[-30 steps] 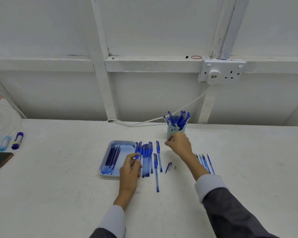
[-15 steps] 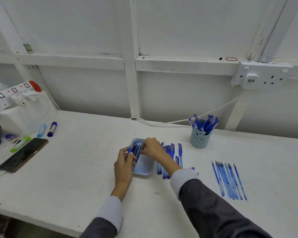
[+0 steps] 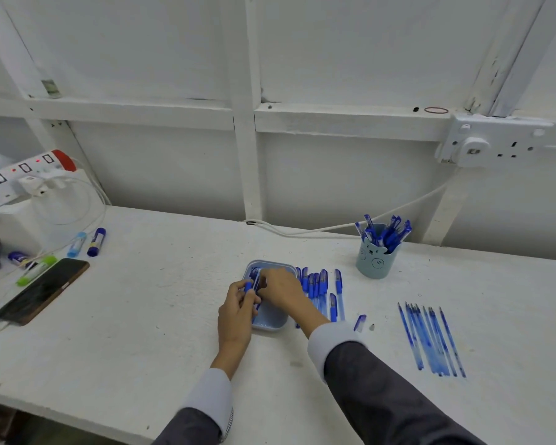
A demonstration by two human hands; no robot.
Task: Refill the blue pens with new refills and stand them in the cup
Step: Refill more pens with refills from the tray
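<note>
Fetching a fresh refill from the tray.
The white desk [image 3: 142, 316] carries a pale blue plastic tray [image 3: 270, 327] midway between its front and back edges, and a blue cat-faced cup [image 3: 376, 261] of pens nearer the back edge. The left hand [image 3: 236, 313] pinches a blue pen barrel [image 3: 248, 286] over the tray; the right hand [image 3: 278, 285] curls its fingers into it, grip hidden. Best to lift one refill and thread it straight.
</note>
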